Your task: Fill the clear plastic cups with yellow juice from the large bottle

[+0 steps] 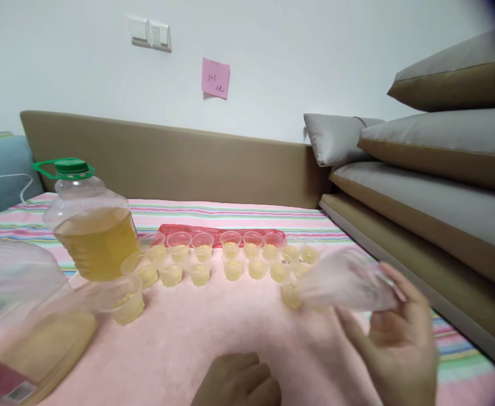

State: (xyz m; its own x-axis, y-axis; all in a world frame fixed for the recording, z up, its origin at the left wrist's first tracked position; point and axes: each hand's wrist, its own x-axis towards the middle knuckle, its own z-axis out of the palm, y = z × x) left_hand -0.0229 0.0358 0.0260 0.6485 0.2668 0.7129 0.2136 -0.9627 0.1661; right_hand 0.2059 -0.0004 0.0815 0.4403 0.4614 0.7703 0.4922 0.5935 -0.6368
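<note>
My right hand (399, 332) is at the right, its thumb and fingers closed around a blurred, whitish, see-through plastic packet (349, 282). The packet's left end overlaps the nearest small cup (292, 293) in the view; I cannot tell whether they touch. Low in the middle, over the pink cloth, my left hand (241, 380) is curled into a fist, its fingertips hidden. Several clear plastic cups with pale yellow liquid, such as this cup (233, 268), stand in rows beyond both hands. A larger-looking cup (122, 304) stands nearest at the left.
A big clear bottle (99, 237) with a green cap and yellow liquid stands at the left. Another large bottle (39, 338) fills the lower left corner. Behind the cups lies red plastic (219, 232). Stacked cushions (437, 186) rise at the right, and a brown headboard (179, 163) backs the bed.
</note>
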